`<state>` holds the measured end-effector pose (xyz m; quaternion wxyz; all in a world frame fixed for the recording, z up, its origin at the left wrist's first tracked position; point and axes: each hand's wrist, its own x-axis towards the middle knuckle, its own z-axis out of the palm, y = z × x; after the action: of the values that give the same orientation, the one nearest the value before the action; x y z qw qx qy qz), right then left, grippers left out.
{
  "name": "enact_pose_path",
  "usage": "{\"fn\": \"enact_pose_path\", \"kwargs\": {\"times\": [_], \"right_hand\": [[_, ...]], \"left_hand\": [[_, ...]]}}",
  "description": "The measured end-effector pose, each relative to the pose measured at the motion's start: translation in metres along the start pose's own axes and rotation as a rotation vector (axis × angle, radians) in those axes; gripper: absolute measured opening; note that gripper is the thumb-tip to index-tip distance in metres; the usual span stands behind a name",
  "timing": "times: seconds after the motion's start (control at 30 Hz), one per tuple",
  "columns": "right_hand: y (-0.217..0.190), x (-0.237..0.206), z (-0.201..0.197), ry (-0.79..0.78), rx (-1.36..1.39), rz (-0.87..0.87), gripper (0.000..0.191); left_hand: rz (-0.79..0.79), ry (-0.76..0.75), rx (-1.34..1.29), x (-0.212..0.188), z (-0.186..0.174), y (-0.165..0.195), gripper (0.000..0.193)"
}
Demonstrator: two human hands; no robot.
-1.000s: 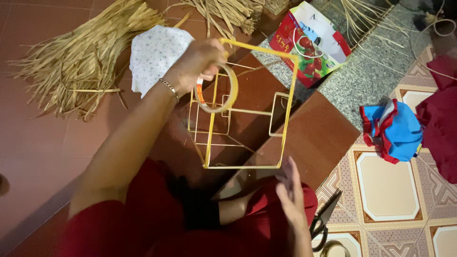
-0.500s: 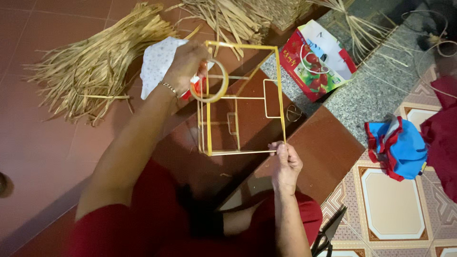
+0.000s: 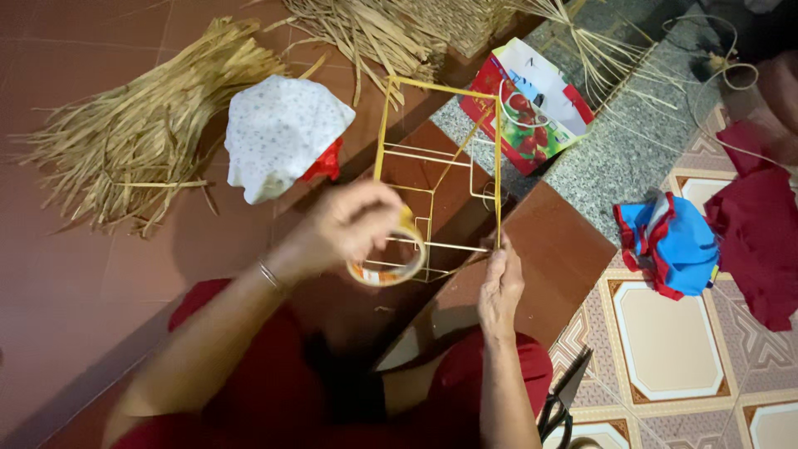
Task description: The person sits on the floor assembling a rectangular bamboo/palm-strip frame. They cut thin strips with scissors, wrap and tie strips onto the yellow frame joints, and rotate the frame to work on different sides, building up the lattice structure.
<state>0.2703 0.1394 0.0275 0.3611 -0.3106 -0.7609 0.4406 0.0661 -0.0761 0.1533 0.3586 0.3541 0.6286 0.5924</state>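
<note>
While gripping tape roll and frame corner, hands near brown step edge.

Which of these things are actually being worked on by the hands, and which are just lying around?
In hand:
left hand holding the tape roll
right hand gripping the yellow stick frame

Lying about:
straw bundle
white cloth
gift bag
blue and red cloth
dark red cloth
scissors
</note>
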Motion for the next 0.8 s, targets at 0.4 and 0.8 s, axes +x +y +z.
{"fn": "enact_pose_path", "kwargs": {"times": [0.4,0.8], "right_hand": [[-0.079,-0.061,-0.007,0.015,-0.116,-0.379,0.019],[-0.033,-0.046,-0.013,0.068,0.095,-0.153,0.005]], "left_hand": [[0.194,-0.179,0.506,-0.017,0.087,-0.04,0.021],[0.237,-0.262,0.538,-0.022,0.075,-0.032,0.075]]}}
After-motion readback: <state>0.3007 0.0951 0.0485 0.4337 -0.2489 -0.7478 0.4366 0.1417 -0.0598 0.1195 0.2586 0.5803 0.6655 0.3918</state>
